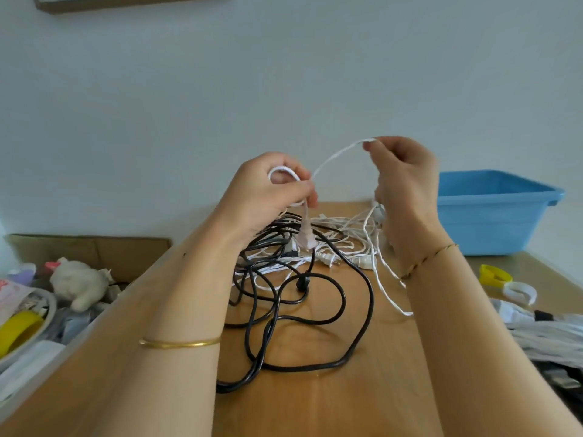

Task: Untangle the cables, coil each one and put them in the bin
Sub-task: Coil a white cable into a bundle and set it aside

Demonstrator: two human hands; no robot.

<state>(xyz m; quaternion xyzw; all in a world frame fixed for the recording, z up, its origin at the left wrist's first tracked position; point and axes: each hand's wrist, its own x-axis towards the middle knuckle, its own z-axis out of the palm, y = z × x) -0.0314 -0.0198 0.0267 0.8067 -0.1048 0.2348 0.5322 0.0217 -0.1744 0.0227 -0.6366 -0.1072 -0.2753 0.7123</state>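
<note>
A tangle of black cable [284, 310] and thin white cables [340, 228] lies on the wooden table [378, 389]. My left hand [268, 193] is raised above the pile and grips a small loop of white cable [334, 156], with its plug end hanging down below the fingers. My right hand [400, 171] pinches the same white cable higher up, and the strand arcs between the two hands. More white cable trails down past my right wrist to the table. A blue plastic bin [492, 212] stands at the back right.
A cardboard box [94, 247] with a soft toy and clutter sits to the left. Yellow and white clips [495, 275] and a bundle of white cloth [552, 339] lie at the right edge. A pale wall rises behind the table.
</note>
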